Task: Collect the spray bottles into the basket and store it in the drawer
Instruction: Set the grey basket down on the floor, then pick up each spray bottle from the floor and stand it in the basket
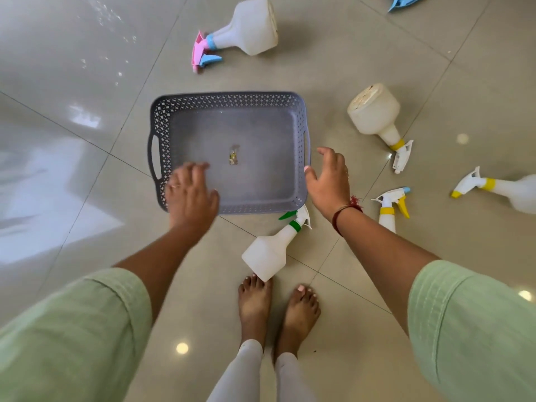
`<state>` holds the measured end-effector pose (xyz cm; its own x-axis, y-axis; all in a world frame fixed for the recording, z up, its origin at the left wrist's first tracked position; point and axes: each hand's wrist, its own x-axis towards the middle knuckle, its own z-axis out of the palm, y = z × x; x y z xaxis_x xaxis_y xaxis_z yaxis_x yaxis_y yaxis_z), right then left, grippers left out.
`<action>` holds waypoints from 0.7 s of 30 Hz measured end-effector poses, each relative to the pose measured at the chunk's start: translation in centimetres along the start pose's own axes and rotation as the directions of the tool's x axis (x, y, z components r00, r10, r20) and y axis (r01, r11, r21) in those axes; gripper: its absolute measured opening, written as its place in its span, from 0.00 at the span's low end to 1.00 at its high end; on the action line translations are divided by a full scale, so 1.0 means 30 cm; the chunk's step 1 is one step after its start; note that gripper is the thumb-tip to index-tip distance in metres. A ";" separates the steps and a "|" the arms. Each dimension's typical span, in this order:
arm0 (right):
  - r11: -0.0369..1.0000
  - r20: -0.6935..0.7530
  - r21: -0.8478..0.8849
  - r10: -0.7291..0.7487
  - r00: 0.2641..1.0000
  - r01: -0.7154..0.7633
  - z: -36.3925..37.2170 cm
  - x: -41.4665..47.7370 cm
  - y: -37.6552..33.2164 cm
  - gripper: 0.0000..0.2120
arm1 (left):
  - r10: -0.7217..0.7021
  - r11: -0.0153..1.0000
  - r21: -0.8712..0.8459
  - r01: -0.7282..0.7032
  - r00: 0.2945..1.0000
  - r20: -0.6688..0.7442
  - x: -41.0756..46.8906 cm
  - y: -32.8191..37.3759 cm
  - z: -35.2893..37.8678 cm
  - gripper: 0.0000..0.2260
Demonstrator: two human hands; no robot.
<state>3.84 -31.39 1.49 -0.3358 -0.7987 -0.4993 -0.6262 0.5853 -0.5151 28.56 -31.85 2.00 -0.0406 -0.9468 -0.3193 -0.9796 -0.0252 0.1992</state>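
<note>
Left grip (190,192) released, fingers spread, blurred, over the near-left corner of the grey basket (229,97); can't tell if it's touching. Basket sits flat on the tiled floor (87,82), with only a small scrap (233,158) inside. Pink-and-blue-trigger bottle (249,27) lies beyond it. Green-trigger bottle (269,250) lies at the basket's near-right corner, base by the toes. Right grip (327,181) released, empty, just beside the basket's right handle. Further right, on the floor outside the basket: big yellow-collar bottle (374,114), small yellow-trigger bottle (388,207), edge bottle (507,190).
</note>
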 end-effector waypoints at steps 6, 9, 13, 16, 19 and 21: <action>0.991 -0.037 -0.123 0.051 0.998 -0.055 -0.042 -0.109 0.041 0.28 | 0.157 0.986 -0.104 -0.130 0.933 0.323 -0.242 0.255 0.100 0.23; 0.974 -0.052 -0.188 0.115 0.992 -0.123 -0.058 -0.117 0.133 0.29 | 0.157 0.984 -0.008 -0.178 0.848 0.507 -0.319 0.294 0.199 0.32; 0.955 -0.053 -0.208 0.203 0.978 -0.210 -0.059 -0.145 0.277 0.29 | 0.055 0.976 0.139 -0.170 0.803 0.593 -0.341 0.290 0.295 0.38; 0.949 -0.021 -0.183 0.256 0.966 -0.256 -0.033 -0.199 0.356 0.29 | -0.048 0.983 0.164 -0.077 0.761 0.646 -0.331 0.285 0.340 0.39; 0.948 0.022 -0.156 0.285 0.958 -0.278 -0.004 -0.247 0.394 0.29 | -0.059 0.992 0.125 -0.028 0.765 0.641 -0.334 0.285 0.356 0.37; 0.951 0.049 -0.135 0.286 0.957 -0.277 0.005 -0.264 0.387 0.29 | -0.028 0.997 0.072 -0.024 0.771 0.636 -0.352 0.287 0.347 0.37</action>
<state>-0.68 -18.24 -0.64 -0.4659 -0.5902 -0.6592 -0.5977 0.7593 -0.2574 18.50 -18.74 -2.55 -0.1291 -0.5256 -0.8408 -0.9901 0.0206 0.1392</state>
